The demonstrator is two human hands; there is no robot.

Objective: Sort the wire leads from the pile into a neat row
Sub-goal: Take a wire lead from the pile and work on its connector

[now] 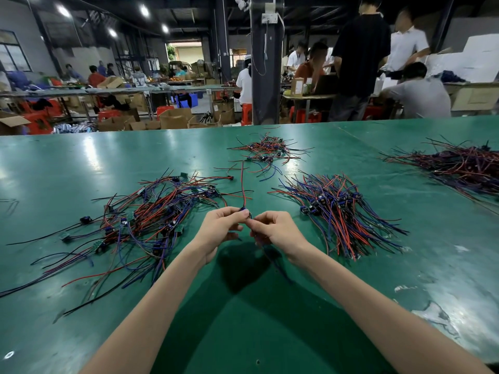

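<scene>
My left hand (220,228) and my right hand (275,229) meet above the green table (243,306), both pinching one wire lead (243,190) at its small dark component end. Its red wire runs away from me over the table; another strand hangs below my right hand. A tangled pile of red, blue and black leads (145,220) with small circuit boards lies to the left. To the right lies an aligned bundle of leads (337,211), all pointing the same way.
A smaller loose heap of leads (267,152) lies farther back at centre. Another large bundle (459,166) sits at the far right. Beyond the table's far edge stand a dark pillar (266,76), seated and standing people, cardboard boxes and red stools.
</scene>
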